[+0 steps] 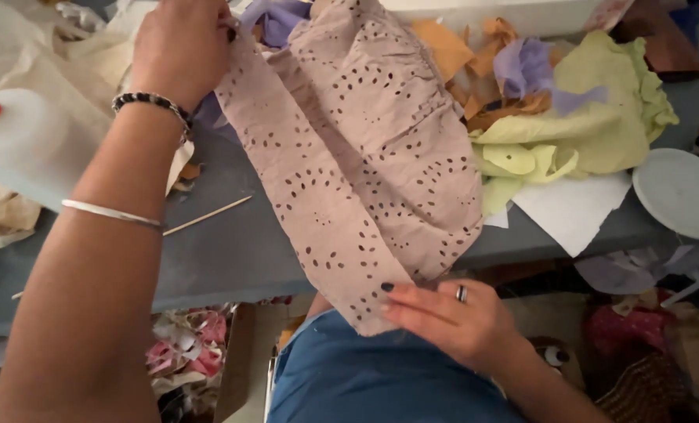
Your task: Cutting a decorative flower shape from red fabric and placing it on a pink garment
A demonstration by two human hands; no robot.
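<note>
A dusty-pink eyelet fabric with small punched holes lies stretched across the grey table and hangs over its near edge. My left hand, with a beaded bracelet and a thin silver bangle on the arm, grips the fabric's far end at the upper left. My right hand, with a ring and dark nail polish, pinches the fabric's near end just below the table edge, above my blue-clad lap.
A pile of orange, lilac and yellow-green fabric scraps lies at the right, with white paper and a white round plate beside it. A thin wooden stick lies left of the fabric. A white bottle with red cap stands far left.
</note>
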